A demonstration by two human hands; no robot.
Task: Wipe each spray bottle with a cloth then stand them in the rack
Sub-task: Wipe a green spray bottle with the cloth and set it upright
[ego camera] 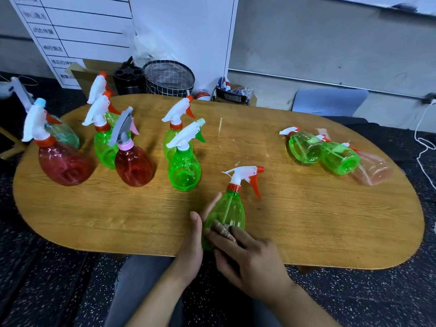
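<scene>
At the near edge of the wooden table point(306, 220), the left hand point(191, 244) grips a green spray bottle point(227, 208) by its belly while the right hand point(247, 253) presses a small cloth point(223, 228) to it. It looks empty, light, thin-walled and slick, so the neck seems the safest hold. Further back on the table, upright bottles point(132, 161) stand left and three lying bottles point(330, 152) right.

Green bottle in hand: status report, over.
Left hand grips green bottle. Right hand presses cloth on its lower body. Three bottles lying down at right. No rack visible.
</scene>
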